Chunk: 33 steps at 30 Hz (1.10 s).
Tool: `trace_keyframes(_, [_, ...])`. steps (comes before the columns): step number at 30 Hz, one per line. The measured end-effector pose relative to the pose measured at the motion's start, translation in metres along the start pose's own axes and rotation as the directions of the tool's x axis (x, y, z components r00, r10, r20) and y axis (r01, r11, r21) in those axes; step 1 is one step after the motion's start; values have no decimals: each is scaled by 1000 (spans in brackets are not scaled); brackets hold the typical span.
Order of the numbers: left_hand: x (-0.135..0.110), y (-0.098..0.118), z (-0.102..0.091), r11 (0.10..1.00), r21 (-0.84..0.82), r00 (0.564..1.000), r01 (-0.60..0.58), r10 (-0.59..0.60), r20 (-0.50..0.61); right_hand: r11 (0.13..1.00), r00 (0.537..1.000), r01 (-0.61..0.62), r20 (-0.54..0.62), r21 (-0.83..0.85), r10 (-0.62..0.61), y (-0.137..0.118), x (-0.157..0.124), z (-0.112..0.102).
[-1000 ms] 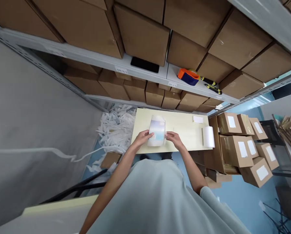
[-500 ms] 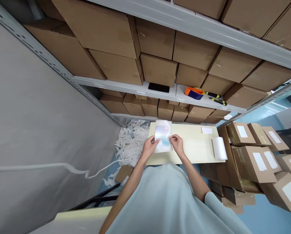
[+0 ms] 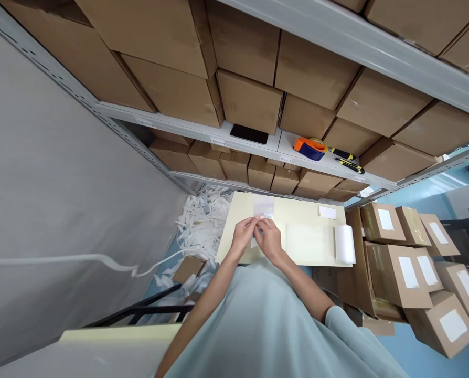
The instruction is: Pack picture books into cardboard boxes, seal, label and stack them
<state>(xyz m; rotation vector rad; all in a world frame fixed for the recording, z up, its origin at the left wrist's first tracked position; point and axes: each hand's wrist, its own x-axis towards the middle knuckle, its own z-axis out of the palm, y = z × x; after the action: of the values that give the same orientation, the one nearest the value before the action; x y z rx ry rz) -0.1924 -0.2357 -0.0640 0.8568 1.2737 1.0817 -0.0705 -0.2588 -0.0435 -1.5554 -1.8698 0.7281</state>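
Over a pale yellow table (image 3: 297,210), my left hand (image 3: 244,236) and my right hand (image 3: 269,240) are pressed close together, fingers closed on a translucent white packet (image 3: 263,208). Only the packet's upper end shows above my fingertips; the rest is hidden behind both hands. A hint of light blue shows at its edge.
A white roll (image 3: 344,244) and a small white label (image 3: 328,212) lie on the table's right part. Labelled cardboard boxes (image 3: 400,252) pile at the right. Shelves ahead hold brown cartons, a black phone (image 3: 249,134) and an orange tape dispenser (image 3: 308,147). White paper strips (image 3: 203,220) litter the floor left.
My hands have come together from the packet's two sides to its middle, covering most of it. The camera has shifted slightly.
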Motion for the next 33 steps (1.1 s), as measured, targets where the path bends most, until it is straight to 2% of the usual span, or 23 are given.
trace_keyframes(2, [3,-4,0,999,36,998,8,-6,-69,999,998,37,40,39,-39,6,-4,-2])
trace_keyframes(4, [7,-8,-3,999,37,996,26,-23,-88,994,998,46,41,103,-51,15,-5,-9])
trace_keyframes(6, [10,-9,-6,998,-15,996,60,-60,-64,990,999,11,-34,142,-6,29,-4,-20])
trace_keyframes(9, [11,-5,-8,979,-134,988,155,-155,15,967,982,-89,-142,238,126,51,4,-35])
trace_keyframes(10, [11,-2,-7,969,-163,983,184,-179,45,945,977,-126,-128,301,171,58,8,-39])
trace_keyframes(13, [13,4,-4,959,-189,976,213,-201,85,846,965,-234,12,478,261,72,17,-43])
trace_keyframes(15, [14,6,-3,968,-155,980,197,-193,42,802,956,-274,61,530,287,77,22,-42])
trace_keyframes(18, [16,6,-4,981,-73,982,181,-184,-36,766,953,-281,71,578,296,81,26,-41])
trace_keyframes(20, [17,5,-7,981,-37,981,191,-193,-31,744,955,-279,93,607,282,82,30,-43])
trace_keyframes(24, [17,1,-13,973,-40,973,228,-226,51,745,958,-278,118,607,261,88,41,-48])
trace_keyframes(29, [18,-11,-16,942,-142,951,303,-290,107,756,947,-319,164,571,276,94,52,-44])
trace_keyframes(33, [18,-21,-16,920,-224,947,323,-314,75,726,943,-330,185,604,275,85,56,-38])
